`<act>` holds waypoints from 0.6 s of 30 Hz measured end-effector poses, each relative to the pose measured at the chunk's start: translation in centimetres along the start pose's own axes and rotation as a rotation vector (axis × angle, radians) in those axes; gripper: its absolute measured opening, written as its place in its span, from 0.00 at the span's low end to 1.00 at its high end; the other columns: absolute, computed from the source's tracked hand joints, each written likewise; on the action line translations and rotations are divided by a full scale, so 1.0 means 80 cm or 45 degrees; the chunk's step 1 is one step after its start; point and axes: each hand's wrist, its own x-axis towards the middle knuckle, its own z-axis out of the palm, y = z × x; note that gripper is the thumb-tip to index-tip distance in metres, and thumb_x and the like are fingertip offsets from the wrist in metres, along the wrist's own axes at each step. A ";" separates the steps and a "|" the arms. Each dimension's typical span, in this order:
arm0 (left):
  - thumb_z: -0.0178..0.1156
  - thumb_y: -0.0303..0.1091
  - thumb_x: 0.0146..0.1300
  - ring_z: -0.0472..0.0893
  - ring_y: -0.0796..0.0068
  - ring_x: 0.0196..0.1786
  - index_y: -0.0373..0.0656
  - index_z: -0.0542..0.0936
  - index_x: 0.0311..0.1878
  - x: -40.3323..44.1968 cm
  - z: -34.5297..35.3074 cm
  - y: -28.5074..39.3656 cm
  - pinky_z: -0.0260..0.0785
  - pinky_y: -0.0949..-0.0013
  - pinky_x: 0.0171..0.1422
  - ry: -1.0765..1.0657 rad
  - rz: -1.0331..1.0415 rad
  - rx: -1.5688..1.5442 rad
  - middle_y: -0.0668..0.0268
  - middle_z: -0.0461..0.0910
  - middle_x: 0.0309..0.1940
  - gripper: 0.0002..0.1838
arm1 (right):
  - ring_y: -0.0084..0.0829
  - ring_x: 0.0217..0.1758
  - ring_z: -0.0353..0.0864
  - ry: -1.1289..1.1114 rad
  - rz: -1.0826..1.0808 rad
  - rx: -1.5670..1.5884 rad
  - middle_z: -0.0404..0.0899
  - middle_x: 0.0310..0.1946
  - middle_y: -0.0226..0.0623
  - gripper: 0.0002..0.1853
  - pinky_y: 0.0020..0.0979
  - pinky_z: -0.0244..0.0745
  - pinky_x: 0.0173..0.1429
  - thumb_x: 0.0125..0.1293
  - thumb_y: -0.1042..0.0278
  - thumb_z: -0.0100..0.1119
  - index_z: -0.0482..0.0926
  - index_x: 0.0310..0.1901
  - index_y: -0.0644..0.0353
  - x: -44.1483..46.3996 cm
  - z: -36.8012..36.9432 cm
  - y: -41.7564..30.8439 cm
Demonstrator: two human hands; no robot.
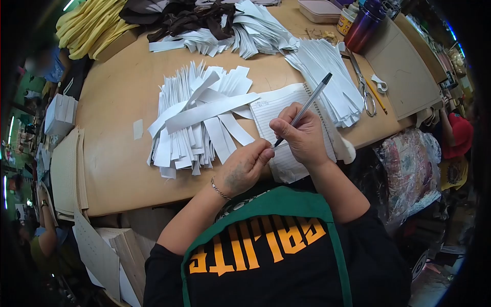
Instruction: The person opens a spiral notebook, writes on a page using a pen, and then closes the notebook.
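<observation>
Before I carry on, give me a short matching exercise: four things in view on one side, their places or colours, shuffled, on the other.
Things:
1. Pen
2. Scissors
3. Yellow bundle
4. Bottle

Places and colours:
A. Purple above, red lower down
B. Held in the right hand
C. Beside the yellow pencil, to the right of a pile of white strips
D. Upper left of the view, beside dark cloth

Right pairs: 1-B, 2-C, 3-D, 4-A
</observation>
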 end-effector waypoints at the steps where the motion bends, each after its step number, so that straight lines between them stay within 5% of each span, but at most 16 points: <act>1: 0.44 0.40 0.67 0.71 0.63 0.25 0.38 0.69 0.36 0.000 0.001 0.000 0.64 0.67 0.32 0.001 -0.036 -0.063 0.58 0.69 0.21 0.13 | 0.13 0.23 0.65 0.008 0.003 0.014 0.69 0.18 0.23 0.12 0.16 0.61 0.28 0.56 0.68 0.63 0.69 0.23 0.59 -0.002 0.000 0.002; 7: 0.43 0.41 0.68 0.69 0.74 0.23 0.39 0.69 0.35 -0.003 0.007 -0.002 0.62 0.71 0.30 0.000 -0.249 -0.466 0.66 0.67 0.18 0.14 | 0.20 0.33 0.69 -0.143 -0.196 0.004 0.71 0.28 0.33 0.18 0.22 0.65 0.42 0.67 0.54 0.44 0.70 0.29 0.62 -0.018 -0.001 0.007; 8: 0.43 0.41 0.68 0.68 0.75 0.23 0.39 0.69 0.35 -0.004 0.006 -0.001 0.62 0.72 0.29 -0.011 -0.252 -0.464 0.66 0.66 0.18 0.14 | 0.25 0.38 0.69 -0.236 -0.161 -0.058 0.71 0.31 0.36 0.25 0.26 0.63 0.47 0.70 0.49 0.32 0.70 0.30 0.64 -0.020 -0.013 0.005; 12: 0.41 0.44 0.69 0.60 0.87 0.19 0.41 0.70 0.34 -0.009 0.010 -0.002 0.53 0.82 0.23 -0.059 -0.144 -0.488 0.76 0.61 0.16 0.16 | 0.29 0.38 0.70 -0.200 -0.220 -0.400 0.73 0.33 0.39 0.24 0.28 0.64 0.46 0.70 0.53 0.31 0.73 0.30 0.65 -0.027 -0.021 -0.008; 15: 0.43 0.41 0.67 0.68 0.74 0.24 0.38 0.68 0.33 -0.010 0.006 0.008 0.62 0.72 0.30 -0.072 -0.156 -0.425 0.65 0.67 0.19 0.15 | 0.29 0.38 0.71 -0.167 -0.235 -0.318 0.73 0.34 0.40 0.24 0.28 0.64 0.45 0.70 0.55 0.31 0.74 0.32 0.65 -0.038 -0.012 -0.008; 18: 0.45 0.40 0.67 0.69 0.71 0.25 0.38 0.69 0.34 -0.009 0.017 0.001 0.63 0.71 0.32 0.065 0.083 -0.308 0.63 0.68 0.21 0.14 | 0.31 0.41 0.73 -0.175 -0.273 -0.285 0.74 0.36 0.42 0.23 0.29 0.66 0.48 0.70 0.56 0.31 0.75 0.35 0.65 -0.044 -0.008 -0.006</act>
